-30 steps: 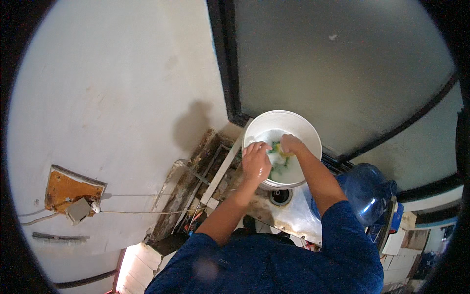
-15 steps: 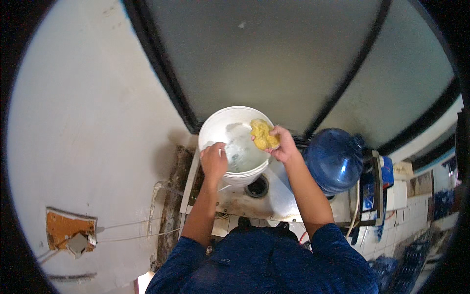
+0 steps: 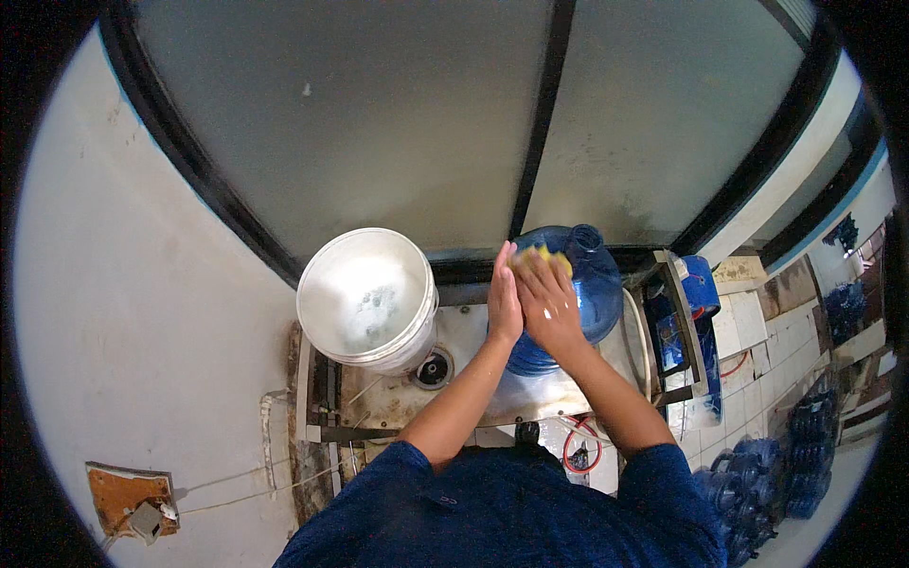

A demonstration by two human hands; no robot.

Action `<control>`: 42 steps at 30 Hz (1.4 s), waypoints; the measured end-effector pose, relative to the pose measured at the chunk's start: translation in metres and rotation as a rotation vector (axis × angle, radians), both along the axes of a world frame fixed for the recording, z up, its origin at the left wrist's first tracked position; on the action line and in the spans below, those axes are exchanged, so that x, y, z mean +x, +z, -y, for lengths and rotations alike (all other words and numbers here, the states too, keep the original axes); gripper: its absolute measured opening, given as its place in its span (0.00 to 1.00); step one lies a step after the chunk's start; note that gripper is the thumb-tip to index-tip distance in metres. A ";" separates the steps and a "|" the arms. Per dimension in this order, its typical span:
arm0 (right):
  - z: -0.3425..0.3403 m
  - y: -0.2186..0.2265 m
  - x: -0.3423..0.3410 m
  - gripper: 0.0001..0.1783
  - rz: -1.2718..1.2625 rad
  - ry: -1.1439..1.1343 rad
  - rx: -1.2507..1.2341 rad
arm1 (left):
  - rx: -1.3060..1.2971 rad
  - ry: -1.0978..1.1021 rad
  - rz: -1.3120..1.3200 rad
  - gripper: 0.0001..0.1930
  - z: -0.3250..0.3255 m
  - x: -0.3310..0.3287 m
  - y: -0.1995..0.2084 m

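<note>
A large blue water jug [image 3: 602, 289] stands on the metal counter, its neck at the top right. My right hand [image 3: 552, 305] presses a crumpled yellow cloth [image 3: 561, 257] against the jug's upper side. Its fingers cover most of the cloth, and whitish suds show on the back of the hand. My left hand [image 3: 505, 298] is close beside it at the jug's left side, fingers stretched out and holding nothing that shows. Left of both hands is a white bucket [image 3: 327, 275] with cloudy, foamy water in the bottom.
The metal counter [image 3: 464, 402] has a dark round drain [image 3: 435, 369] beside the bucket. Behind it rises a frosted glass panel [image 3: 379, 142] in a dark frame. A pale hose [image 3: 640, 331] and a metal frame [image 3: 684, 322] are on the right. Several blue jugs [image 3: 748, 483] stand on the floor.
Both hands have moved right from the bucket to the blue jug, the right one carrying the yellow cloth. The view has turned right, and the jug's neck now points more away from me.
</note>
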State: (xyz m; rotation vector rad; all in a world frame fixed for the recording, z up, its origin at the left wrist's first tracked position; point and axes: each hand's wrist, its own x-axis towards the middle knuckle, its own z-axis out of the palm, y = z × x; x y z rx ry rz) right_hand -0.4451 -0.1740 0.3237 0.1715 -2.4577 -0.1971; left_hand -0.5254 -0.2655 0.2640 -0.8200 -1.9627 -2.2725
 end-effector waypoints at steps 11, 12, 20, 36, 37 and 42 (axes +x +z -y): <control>-0.108 -0.007 0.051 0.24 -0.042 -0.312 -0.753 | -0.515 0.238 -0.378 0.30 -0.029 0.024 0.007; -0.102 -0.006 0.042 0.24 -0.032 -0.322 -0.819 | -0.522 0.246 -0.385 0.29 -0.031 0.023 0.006; -0.087 -0.002 0.081 0.29 0.116 -0.207 -0.604 | -0.522 0.238 -0.346 0.26 -0.013 0.032 0.015; -0.137 -0.002 0.065 0.36 0.199 -0.092 -0.506 | -0.550 0.297 -0.303 0.26 -0.021 0.043 0.012; -0.159 -0.021 0.048 0.33 0.147 -0.017 -0.648 | -0.547 0.287 -0.320 0.26 -0.028 0.042 0.013; -0.145 -0.015 -0.014 0.24 0.175 0.178 -1.138 | -0.719 0.411 -0.395 0.32 -0.045 0.049 0.010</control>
